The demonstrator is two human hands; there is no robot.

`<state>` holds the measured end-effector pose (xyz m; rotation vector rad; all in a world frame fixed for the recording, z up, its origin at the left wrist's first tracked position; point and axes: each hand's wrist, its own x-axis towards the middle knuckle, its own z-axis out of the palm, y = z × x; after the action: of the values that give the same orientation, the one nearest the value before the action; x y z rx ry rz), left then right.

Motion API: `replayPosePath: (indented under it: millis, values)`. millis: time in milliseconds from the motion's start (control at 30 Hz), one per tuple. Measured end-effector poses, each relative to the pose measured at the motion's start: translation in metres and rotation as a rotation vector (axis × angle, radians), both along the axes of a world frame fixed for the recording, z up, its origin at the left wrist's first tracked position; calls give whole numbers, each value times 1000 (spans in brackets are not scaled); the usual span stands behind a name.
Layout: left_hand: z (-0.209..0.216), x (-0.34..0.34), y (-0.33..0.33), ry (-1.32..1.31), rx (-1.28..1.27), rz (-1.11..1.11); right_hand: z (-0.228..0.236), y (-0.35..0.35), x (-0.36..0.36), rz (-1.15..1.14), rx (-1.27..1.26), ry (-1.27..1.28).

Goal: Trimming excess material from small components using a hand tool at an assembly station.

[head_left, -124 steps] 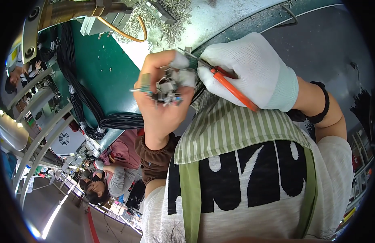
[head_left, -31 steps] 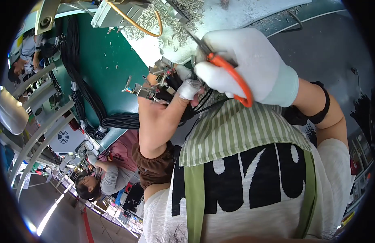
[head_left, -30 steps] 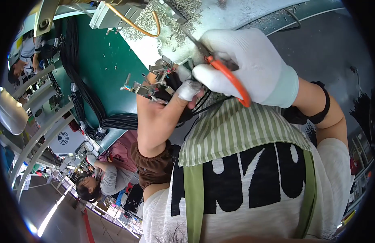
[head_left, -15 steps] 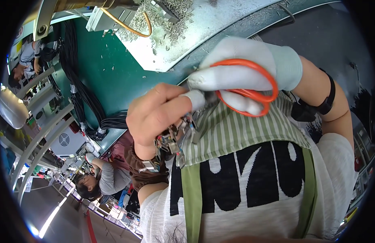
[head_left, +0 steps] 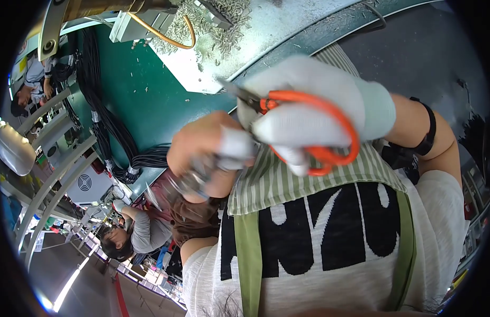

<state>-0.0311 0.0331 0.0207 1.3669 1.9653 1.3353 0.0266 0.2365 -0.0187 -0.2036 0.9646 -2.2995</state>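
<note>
My right hand [head_left: 308, 127], in a white glove, grips a pair of scissors [head_left: 309, 96] with orange handles. Its dark blades point up and left, over the near edge of the green table [head_left: 150, 105]. Close on its left is my left hand [head_left: 195, 138], bare apart from white coverings on the fingertips and blurred by motion. A cluster of small metal pieces [head_left: 188, 182] hangs below its curled fingers, too smeared to name exactly. The two hands are nearly touching, in front of my green-striped apron [head_left: 287, 185].
A white board [head_left: 197, 79] on the table bears a heap of tiny metal bits [head_left: 224, 39]. Black cables [head_left: 91, 68] lie along the table's left side. A machine part with a yellow cable [head_left: 189, 34] stands at the top left. Other people sit farther off at the left.
The scissor blades, hidden before, now show beyond my right glove. My left hand has drawn slightly back, and the metal pieces have swung left and blurred.
</note>
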Motion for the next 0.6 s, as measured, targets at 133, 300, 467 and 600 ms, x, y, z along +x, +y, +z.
replayPosePath:
  millis: [133, 300, 467, 600]
  values:
    - [4, 2, 10, -387, 73, 410, 1, -5, -12, -783, 1100, 1096]
    - [-1, 8, 21, -604, 90, 758, -10, -1, -9, -897, 1458, 1106]
    - [-10, 7, 26, -491, 33, 799, -5, 1, 2, -617, 1533, 1114]
    - [-21, 7, 23, -204, 52, 739, -6, -1, 2, -610, 1322, 985]
